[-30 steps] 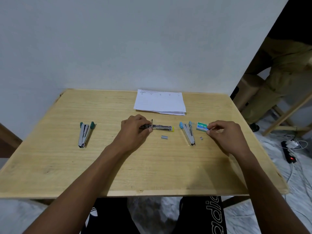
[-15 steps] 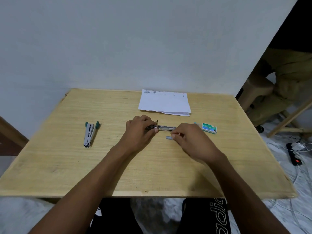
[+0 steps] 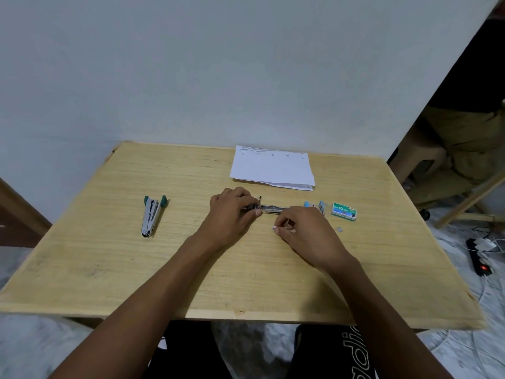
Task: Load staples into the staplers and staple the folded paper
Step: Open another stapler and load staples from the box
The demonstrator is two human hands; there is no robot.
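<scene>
Pale wood forms the table (image 3: 114,258), with the folded paper (image 3: 272,168) lying unstapled at its far edge. A green-tipped stapler (image 3: 151,216) rests well to the left. At centre, the left hand (image 3: 232,214) pins the opened stapler (image 3: 269,209) flat, thumb and fingers clamped on its rear end. A blue stapler (image 3: 314,205) and the green staple box (image 3: 343,211) sit just right of it. The right hand (image 3: 303,231) hovers low beside the magazine, fingertips (image 3: 276,228) pinched together, probably on a staple strip, though that is too small to confirm. Such a strip could snap or slip sideways if fed crooked into the channel. One loose staple piece (image 3: 339,229) lies nearby.
</scene>
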